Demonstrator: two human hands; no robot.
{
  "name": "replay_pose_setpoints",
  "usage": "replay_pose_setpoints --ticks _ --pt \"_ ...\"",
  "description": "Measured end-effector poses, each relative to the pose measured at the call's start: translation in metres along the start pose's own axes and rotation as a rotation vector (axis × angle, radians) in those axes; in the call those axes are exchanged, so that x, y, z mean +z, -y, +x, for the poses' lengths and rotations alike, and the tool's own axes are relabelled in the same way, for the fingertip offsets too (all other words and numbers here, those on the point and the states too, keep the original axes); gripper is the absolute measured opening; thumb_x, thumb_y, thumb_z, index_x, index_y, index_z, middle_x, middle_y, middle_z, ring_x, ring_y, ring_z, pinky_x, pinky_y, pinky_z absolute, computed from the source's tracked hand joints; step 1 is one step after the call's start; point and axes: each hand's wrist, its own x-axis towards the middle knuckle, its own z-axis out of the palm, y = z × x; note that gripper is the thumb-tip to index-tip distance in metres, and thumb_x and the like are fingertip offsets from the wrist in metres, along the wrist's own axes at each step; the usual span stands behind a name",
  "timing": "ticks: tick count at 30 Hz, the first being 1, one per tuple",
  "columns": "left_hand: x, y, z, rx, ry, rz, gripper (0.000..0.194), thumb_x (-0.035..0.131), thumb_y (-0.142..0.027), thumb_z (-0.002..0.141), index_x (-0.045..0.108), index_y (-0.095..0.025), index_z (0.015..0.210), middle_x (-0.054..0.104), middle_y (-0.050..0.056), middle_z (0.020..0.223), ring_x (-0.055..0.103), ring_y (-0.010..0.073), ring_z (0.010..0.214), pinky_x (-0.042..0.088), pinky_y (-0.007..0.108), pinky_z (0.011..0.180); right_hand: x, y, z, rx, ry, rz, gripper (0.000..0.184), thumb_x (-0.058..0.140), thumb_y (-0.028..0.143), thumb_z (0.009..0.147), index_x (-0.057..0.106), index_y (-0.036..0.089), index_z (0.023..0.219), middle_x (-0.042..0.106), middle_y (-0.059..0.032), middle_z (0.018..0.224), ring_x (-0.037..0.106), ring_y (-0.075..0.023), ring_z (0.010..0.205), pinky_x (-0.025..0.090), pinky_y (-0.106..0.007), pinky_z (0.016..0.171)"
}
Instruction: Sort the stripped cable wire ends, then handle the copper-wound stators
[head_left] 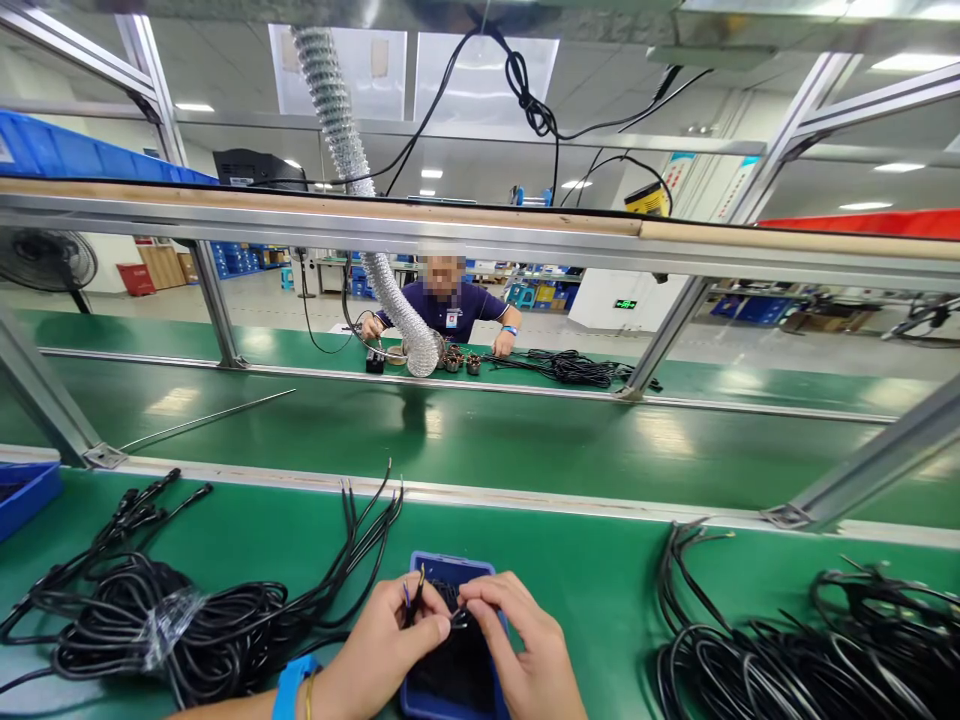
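Observation:
My left hand (pixel 390 640) is closed around the end of a black cable (pixel 415 600), whose thin blue and yellowish wire tips stick up between the fingers. My right hand (pixel 529 645) pinches a small black piece (pixel 459 618) by the left fingertips; its kind is too small to make out. Both hands are over a blue plastic bin (pixel 452 562) with small black parts in it. To the left lies a bundle of black cables (pixel 232 625) bound with clear film, their stripped ends pointing up toward the bench's back edge.
More coiled black cables (pixel 757 660) lie at the right. A blue tray (pixel 26 500) stands at the left edge. Aluminium posts (pixel 862 460) rise behind the bench. Across the green conveyor (pixel 510 440), a co-worker (pixel 480 305) sits near a hanging silver duct (pixel 394 290).

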Motion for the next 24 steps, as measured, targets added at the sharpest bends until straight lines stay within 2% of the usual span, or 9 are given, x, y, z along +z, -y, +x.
replay_pose_setpoints --ticks 5,7,11,14,17,19,22,24 --pt "-0.001 -0.001 -0.002 0.004 0.009 -0.007 0.023 0.065 -0.039 0.081 0.057 -0.017 0.078 0.047 -0.002 0.073 0.042 0.0153 0.071 0.037 0.03 0.073 -0.004 0.002 0.002 -0.017 0.113 0.033 0.021 0.055 0.016 0.095 0.073 0.025 0.098 0.076 -0.003 0.089 0.069 -0.018 0.082 0.055 -0.027 0.078" --pt "-0.001 -0.002 -0.004 0.016 0.019 -0.019 0.02 0.063 -0.036 0.081 0.056 -0.017 0.082 0.048 -0.001 0.078 0.044 0.0162 0.076 0.038 0.031 0.075 -0.004 0.003 0.002 0.046 0.152 0.045 0.02 0.054 0.019 0.095 0.073 0.024 0.094 0.075 -0.0039 0.087 0.068 -0.0182 0.081 0.055 -0.027 0.077" --pt "-0.002 0.0 -0.007 0.048 0.032 -0.044 0.014 0.061 -0.022 0.075 0.052 -0.019 0.085 0.05 0.0 0.084 0.048 0.018 0.084 0.041 0.032 0.082 0.005 -0.006 -0.005 0.24 0.173 0.085 0.011 0.059 0.019 0.083 0.067 0.02 0.076 0.067 -0.0023 0.071 0.062 -0.016 0.064 0.051 -0.023 0.059" --pt "-0.003 0.002 -0.007 0.069 -0.008 -0.044 0.015 0.062 -0.019 0.073 0.049 -0.02 0.081 0.05 0.0 0.083 0.05 0.0181 0.085 0.043 0.033 0.084 0.014 -0.014 -0.012 0.312 0.206 0.126 0.011 0.058 0.017 0.08 0.066 0.019 0.074 0.065 -0.002 0.07 0.062 -0.016 0.065 0.05 -0.023 0.06" --pt "-0.005 -0.001 -0.006 0.087 -0.043 -0.069 0.019 0.066 -0.023 0.072 0.047 -0.02 0.077 0.05 -0.001 0.081 0.05 0.0171 0.084 0.044 0.032 0.082 0.016 -0.015 -0.015 0.26 0.195 0.146 0.012 0.057 0.017 0.084 0.069 0.019 0.082 0.069 -0.0039 0.079 0.064 -0.0169 0.072 0.052 -0.024 0.064" --pt "-0.005 -0.004 -0.006 0.068 -0.039 -0.088 0.021 0.067 -0.025 0.071 0.047 -0.02 0.077 0.05 -0.002 0.078 0.049 0.0152 0.078 0.044 0.027 0.072 0.013 -0.012 -0.012 0.163 0.182 0.151 0.012 0.06 0.018 0.085 0.07 0.02 0.091 0.071 -0.0047 0.085 0.066 -0.017 0.073 0.053 -0.024 0.065" --pt "-0.005 -0.005 -0.007 -0.032 0.035 -0.112 0.022 0.065 -0.024 0.067 0.046 -0.02 0.077 0.05 -0.004 0.07 0.046 0.0121 0.064 0.034 0.022 0.051 0.005 -0.005 -0.004 -0.007 0.214 0.078 0.009 0.063 0.016 0.087 0.07 0.022 0.09 0.072 -0.0034 0.083 0.066 -0.0168 0.075 0.054 -0.025 0.069" --pt "-0.003 -0.004 -0.01 -0.101 0.088 -0.127 0.024 0.064 -0.021 0.063 0.045 -0.021 0.077 0.051 -0.005 0.067 0.047 0.0114 0.059 0.03 0.022 0.047 0.0 -0.003 -0.004 -0.068 0.254 0.04 0.011 0.062 0.017 0.09 0.069 0.023 0.084 0.072 -0.0023 0.078 0.067 -0.0165 0.075 0.053 -0.025 0.071"
